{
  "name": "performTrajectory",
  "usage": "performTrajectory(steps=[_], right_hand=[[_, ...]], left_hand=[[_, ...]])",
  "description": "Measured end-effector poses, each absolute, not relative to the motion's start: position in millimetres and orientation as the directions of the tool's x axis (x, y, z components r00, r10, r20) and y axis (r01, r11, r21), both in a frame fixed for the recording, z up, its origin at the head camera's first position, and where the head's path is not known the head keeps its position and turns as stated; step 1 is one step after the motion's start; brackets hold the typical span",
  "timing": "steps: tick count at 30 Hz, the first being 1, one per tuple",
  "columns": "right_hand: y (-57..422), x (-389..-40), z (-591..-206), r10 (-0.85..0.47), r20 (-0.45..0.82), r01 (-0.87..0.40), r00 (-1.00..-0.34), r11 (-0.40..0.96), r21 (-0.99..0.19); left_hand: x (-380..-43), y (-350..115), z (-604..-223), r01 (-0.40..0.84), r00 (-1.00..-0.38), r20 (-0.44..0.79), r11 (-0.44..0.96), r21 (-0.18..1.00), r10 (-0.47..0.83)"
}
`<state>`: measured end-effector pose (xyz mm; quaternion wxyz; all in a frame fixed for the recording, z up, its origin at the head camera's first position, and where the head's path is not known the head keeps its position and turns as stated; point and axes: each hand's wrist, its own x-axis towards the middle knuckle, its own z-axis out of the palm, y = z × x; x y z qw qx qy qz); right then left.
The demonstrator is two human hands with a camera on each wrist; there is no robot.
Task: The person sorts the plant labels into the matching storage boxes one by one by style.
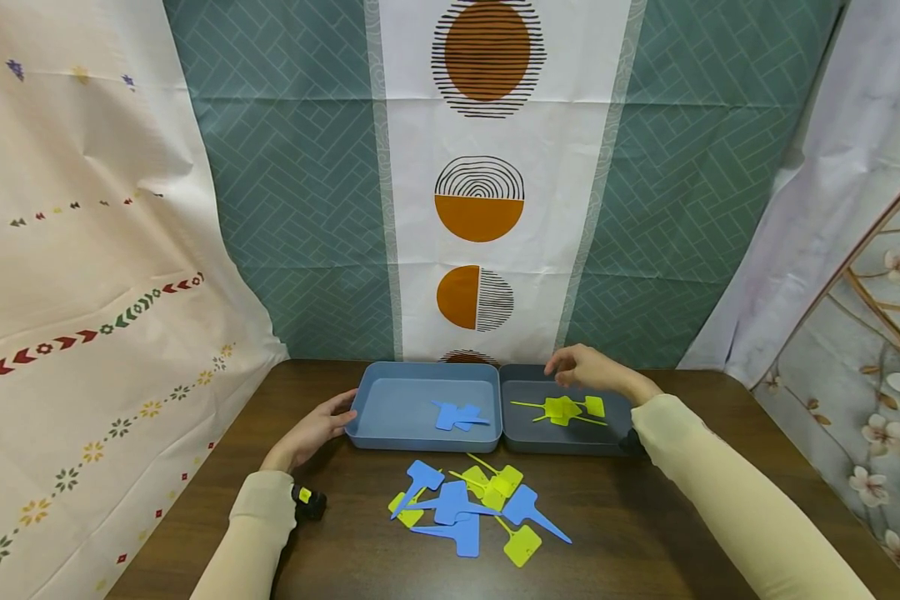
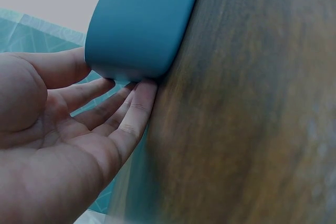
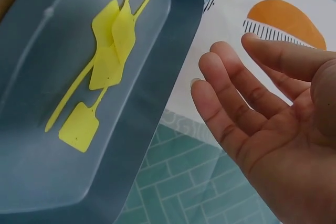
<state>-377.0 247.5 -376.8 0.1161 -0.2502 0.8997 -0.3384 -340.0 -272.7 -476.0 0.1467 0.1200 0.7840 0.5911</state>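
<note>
My left hand (image 1: 315, 431) touches the left end of the light blue tray (image 1: 393, 417), with its fingertips against the outer wall in the left wrist view. Inside that tray lie a few blue T-shaped plant labels (image 1: 446, 417). Over the back part of the dark grey tray (image 1: 521, 435) hovers my right hand (image 1: 591, 369), its fingers loosely bent and nothing between them. Several yellow tags with thin tails (image 3: 107, 69) lie overlapped on the dark tray's floor, beside the right hand in the right wrist view.
In front of the trays, a loose pile of blue T-shaped labels (image 1: 450, 502) and yellow tags (image 1: 522, 546) lies on the brown wooden table (image 1: 607, 542). The two trays stand side by side near the back edge, before a hanging patterned cloth (image 1: 307, 208).
</note>
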Motion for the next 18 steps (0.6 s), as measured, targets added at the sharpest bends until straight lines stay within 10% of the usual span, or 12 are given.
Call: performTrajectory(steps=[18], right_hand=[[251.6,-353.2,-387.0,-0.567,0.019,-0.396,-0.823,0.549,-0.736]], left_hand=[[-339.1,-272.7,-474.2,0.026,-0.923,-0.077,0.261,0.965,0.376]])
